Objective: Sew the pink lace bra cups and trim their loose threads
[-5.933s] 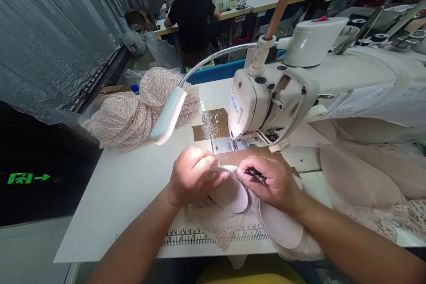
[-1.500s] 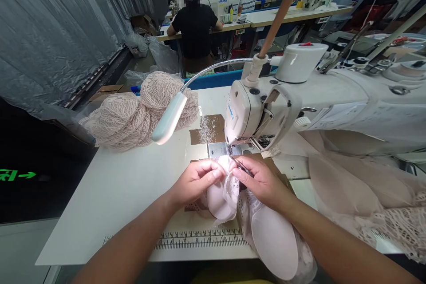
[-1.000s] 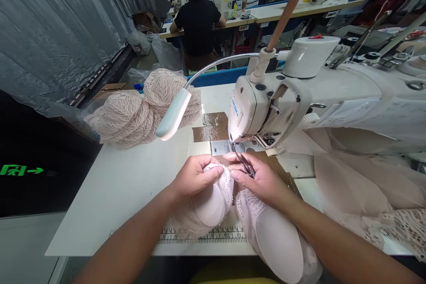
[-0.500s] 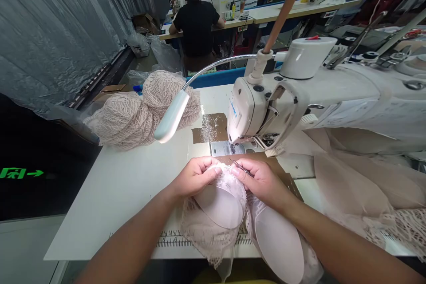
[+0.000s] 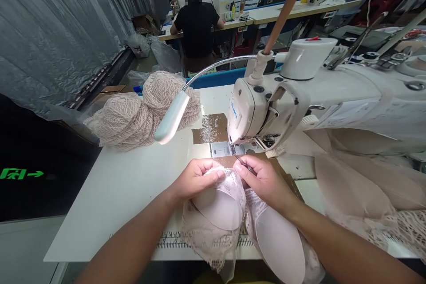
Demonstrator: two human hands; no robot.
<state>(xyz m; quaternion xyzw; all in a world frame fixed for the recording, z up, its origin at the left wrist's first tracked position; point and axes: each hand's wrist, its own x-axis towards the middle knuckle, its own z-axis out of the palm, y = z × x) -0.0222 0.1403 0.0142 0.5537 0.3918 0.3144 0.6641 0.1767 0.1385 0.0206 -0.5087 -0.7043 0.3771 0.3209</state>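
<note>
A pale pink lace bra (image 5: 219, 208) with padded cups hangs from my hands over the front edge of the sewing table. My left hand (image 5: 199, 177) is closed, pinching the lace at the top edge of the left cup. My right hand (image 5: 258, 177) is closed on the same lace edge, and a small dark pointed tool, perhaps thread snips (image 5: 244, 165), sticks out between its fingers. Both hands are just in front of the needle area of a white sewing machine (image 5: 246, 111). The right cup (image 5: 281, 244) droops below my right wrist.
Stacked lace cups (image 5: 133, 115) lie at the table's back left. A lamp (image 5: 171, 117) on a bendable neck reaches over the table (image 5: 133, 195). More beige fabric (image 5: 359, 182) is heaped at right. A measuring tape (image 5: 173, 240) runs along the front edge. A co-worker (image 5: 196, 26) sits ahead.
My right hand and the tool's tip have shifted slightly right, a little away from the left hand. The bra has barely moved.
</note>
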